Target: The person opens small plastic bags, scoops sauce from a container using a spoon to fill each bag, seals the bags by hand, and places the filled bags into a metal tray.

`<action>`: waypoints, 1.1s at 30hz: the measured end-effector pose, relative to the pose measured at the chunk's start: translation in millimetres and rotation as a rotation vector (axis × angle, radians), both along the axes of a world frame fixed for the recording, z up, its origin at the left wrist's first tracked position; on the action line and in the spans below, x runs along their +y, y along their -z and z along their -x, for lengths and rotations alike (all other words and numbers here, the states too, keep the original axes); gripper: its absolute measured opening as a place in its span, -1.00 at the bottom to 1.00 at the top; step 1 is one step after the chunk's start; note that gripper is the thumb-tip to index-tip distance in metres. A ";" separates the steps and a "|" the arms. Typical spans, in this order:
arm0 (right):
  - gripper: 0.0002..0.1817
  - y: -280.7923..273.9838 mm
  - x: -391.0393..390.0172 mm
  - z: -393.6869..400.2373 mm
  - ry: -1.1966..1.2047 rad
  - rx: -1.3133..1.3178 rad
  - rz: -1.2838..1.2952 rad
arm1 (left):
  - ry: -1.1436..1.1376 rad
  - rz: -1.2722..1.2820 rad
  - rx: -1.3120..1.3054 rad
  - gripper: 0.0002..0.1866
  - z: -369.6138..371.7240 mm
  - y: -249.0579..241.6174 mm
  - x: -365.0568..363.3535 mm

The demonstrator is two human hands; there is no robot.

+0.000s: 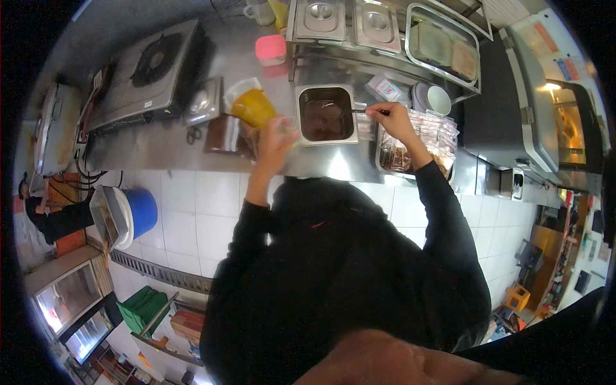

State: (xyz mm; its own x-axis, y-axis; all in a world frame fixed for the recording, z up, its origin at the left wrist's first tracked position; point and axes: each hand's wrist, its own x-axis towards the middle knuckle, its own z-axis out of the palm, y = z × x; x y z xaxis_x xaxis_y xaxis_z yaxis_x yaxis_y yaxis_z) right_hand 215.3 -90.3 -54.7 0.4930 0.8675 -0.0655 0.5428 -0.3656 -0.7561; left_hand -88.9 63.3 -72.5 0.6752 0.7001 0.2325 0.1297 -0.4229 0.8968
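Note:
A square steel pan (355, 128) holds dark brown sauce (317, 125) on the steel counter. My right hand (393, 120) is closed around the dark handle of a ladle (361, 111). That handle crosses the pan's right rim, and its other end lies in the sauce. My left hand (276, 142), blurred by motion, is left of the pan with its fingers drawn together at something clear and thin-looking that I cannot make out. Just behind it stands a yellow container (254, 108). Right of the pan, below my right forearm, a steel tray (380, 157) is filled with packed sachets (423, 138).
Lidded steel pans (321, 18) and a tray of containers (443, 48) sit on a rack behind. A pink-topped tub (271, 48), scissors (194, 135) and a burner (151, 67) are at left. White bowls (438, 101) stand right. A blue bucket (141, 215) is on the floor.

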 end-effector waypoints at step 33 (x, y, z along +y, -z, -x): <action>-0.82 -106.1 -16.2 45.6 -0.003 -0.930 -0.479 | 0.168 -0.165 -0.017 -0.52 -92.5 -42.8 1.7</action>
